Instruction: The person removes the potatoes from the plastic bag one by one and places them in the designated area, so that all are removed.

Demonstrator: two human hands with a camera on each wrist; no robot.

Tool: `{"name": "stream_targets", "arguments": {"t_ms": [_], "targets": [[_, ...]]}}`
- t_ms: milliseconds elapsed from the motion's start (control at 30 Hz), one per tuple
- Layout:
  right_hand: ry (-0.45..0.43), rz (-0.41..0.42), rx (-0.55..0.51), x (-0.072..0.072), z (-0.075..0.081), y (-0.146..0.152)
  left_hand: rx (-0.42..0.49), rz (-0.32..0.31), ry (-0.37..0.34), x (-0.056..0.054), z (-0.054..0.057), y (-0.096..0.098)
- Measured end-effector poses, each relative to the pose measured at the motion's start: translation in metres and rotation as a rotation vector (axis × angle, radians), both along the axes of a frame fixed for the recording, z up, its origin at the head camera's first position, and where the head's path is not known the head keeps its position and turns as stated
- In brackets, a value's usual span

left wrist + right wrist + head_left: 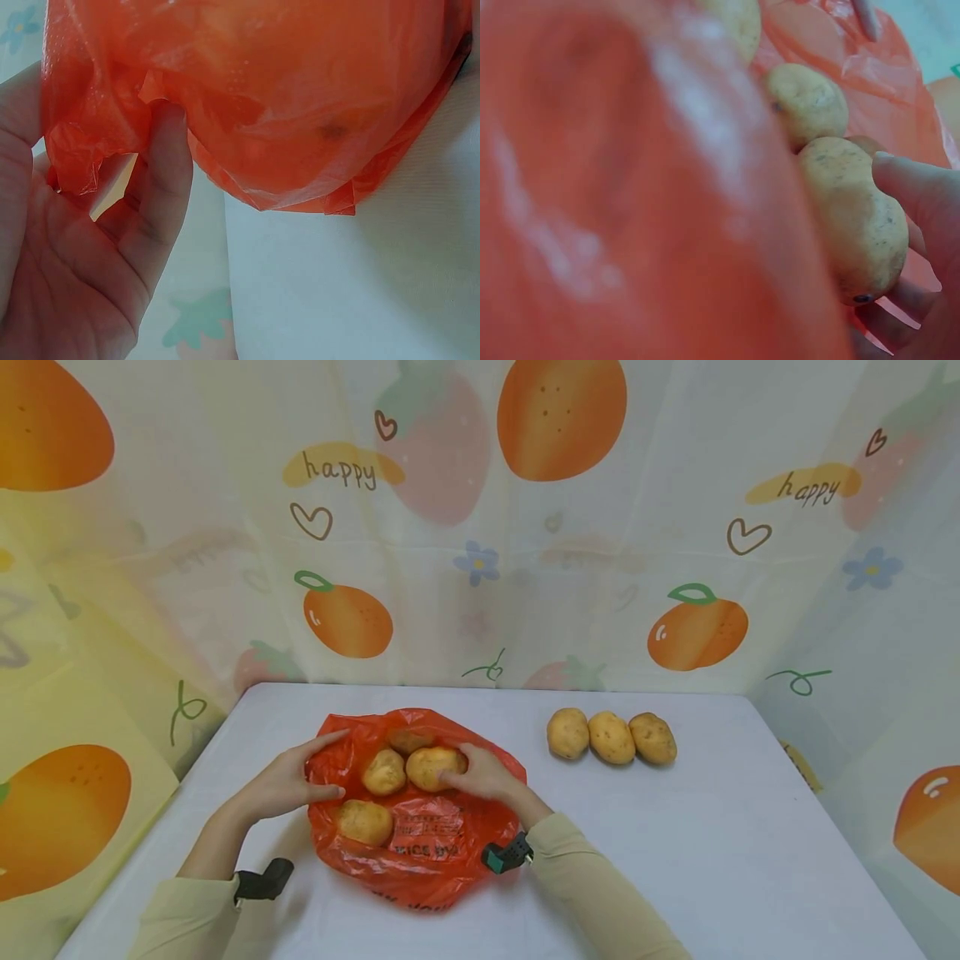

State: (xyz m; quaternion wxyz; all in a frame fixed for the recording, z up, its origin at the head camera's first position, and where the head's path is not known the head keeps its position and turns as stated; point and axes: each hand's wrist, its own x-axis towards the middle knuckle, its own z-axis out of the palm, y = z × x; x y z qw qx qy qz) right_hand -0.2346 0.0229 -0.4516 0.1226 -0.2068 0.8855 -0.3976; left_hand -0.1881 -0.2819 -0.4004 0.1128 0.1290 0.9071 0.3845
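A red plastic bag [420, 885] lies opened out on the table with several potatoes inside. My left hand [288, 781] holds the bag's left rim; in the left wrist view, the red film [112, 112] is between its thumb and fingers. Inside the bag my right hand [487, 774] grips a potato [430, 768], thumb on the near side. The right wrist view shows that same potato [855, 217] touching another one [806, 105]. A third potato [365, 822] sits nearer the bag's front, and one at the back [409, 740] is partly hidden by red film.
Three potatoes stand in a row at the back right of the white table [712, 835]: left [567, 733], middle [611, 737] and right [653, 739]. A fruit-printed curtain [525, 585] hangs behind the table and along both sides.
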Motion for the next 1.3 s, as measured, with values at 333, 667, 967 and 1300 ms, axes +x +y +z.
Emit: {"name": "stream_targets", "arguments": {"t_ms": [333, 667, 967, 1300], "targets": [[0.002, 0.038, 0.035, 0.0005, -0.0050, -0.0063, 0.012, -0.004, -0.009, 0.0007, 0.0017, 0.0015], [0.018, 0.018, 0.027, 0.0024, -0.0075, -0.0072, 0.022, -0.009, -0.016, 0.0016, 0.0030, 0.0024], [0.026, 0.002, 0.002, 0.0048, -0.0058, -0.0075, 0.010, -0.005, -0.015, 0.0013, 0.0035, 0.0027], [0.053, -0.017, -0.026, 0.0091, 0.0004, -0.0054, 0.005, 0.000, -0.019, -0.0006, 0.0026, 0.0027]]}}
